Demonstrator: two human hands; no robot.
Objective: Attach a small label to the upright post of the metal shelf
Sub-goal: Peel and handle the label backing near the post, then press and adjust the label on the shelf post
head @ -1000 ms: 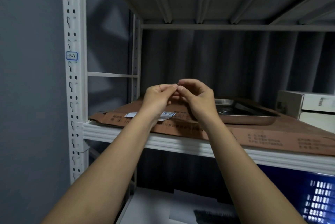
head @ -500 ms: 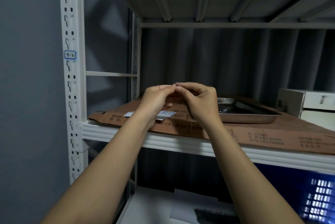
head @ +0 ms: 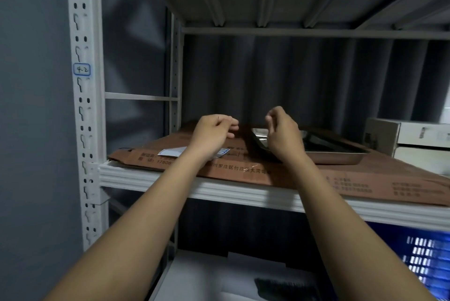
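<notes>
The white perforated upright post (head: pixel 84 115) of the metal shelf stands at the left. A small blue-bordered label (head: pixel 82 69) marked "4-2" is stuck on it at upper height. My left hand (head: pixel 213 133) and my right hand (head: pixel 283 133) hover apart over the shelf board, both with fingers curled. The right fingertips are drawn together near the thumb. Anything small held in either hand is hidden or too small to make out. A white label sheet (head: pixel 171 152) lies on the cardboard under my left wrist.
Flattened brown cardboard (head: pixel 243 169) covers the shelf board (head: pixel 243 193). A metal tray (head: pixel 336 152) lies on it behind my right hand, and white boxes (head: pixel 409 137) stand at the far right. An upper shelf hangs overhead. A grey wall is left of the post.
My two hands, which had their fingertips pinched together at the centre, have pulled apart sideways. The view has shifted slightly.
</notes>
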